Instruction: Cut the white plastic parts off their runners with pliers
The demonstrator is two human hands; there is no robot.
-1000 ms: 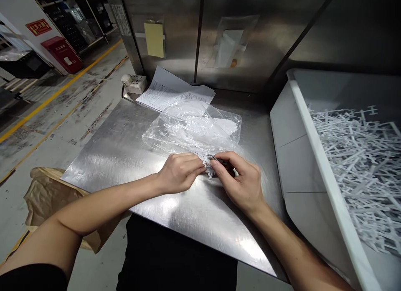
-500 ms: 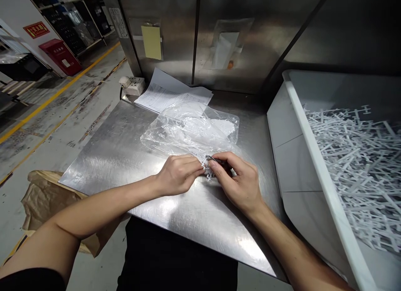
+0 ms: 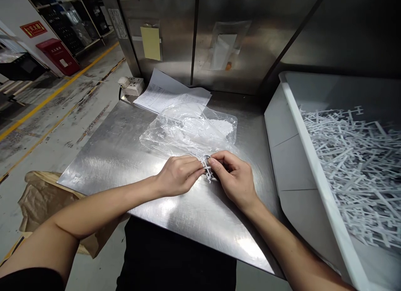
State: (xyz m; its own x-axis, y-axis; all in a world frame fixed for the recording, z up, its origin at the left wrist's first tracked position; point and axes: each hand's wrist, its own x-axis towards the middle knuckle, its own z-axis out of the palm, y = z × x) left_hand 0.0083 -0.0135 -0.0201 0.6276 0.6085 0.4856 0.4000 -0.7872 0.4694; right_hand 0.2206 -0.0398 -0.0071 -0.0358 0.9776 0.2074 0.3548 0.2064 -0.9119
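My left hand point(image 3: 181, 174) is closed on a small branched white plastic sprue point(image 3: 208, 169), its prongs pointing out to the right and down. Against the upper end of that sprue, my right hand point(image 3: 236, 176) grips a small dark metal tool point(image 3: 207, 156). Only the tool's tip shows between thumb and forefinger; the rest is hidden in the palm, so its kind is unclear. Just beyond both hands lies a clear plastic bag point(image 3: 175, 130), with a mass of small white pieces point(image 3: 221, 127) in it.
A white bin point(image 3: 300, 128) with many white sprues point(image 3: 360, 169) stands at the right. Printed sheets point(image 3: 166, 92) and a power socket point(image 3: 134, 86) lie at the back of the metal table point(image 3: 103, 149). An open brown paper bag point(image 3: 44, 199) is below the left edge.
My right hand's fingers have closed in around the tool, and less of it shows. The sprue's prongs stand out more clearly beside my left fingers. The view has shifted slightly.
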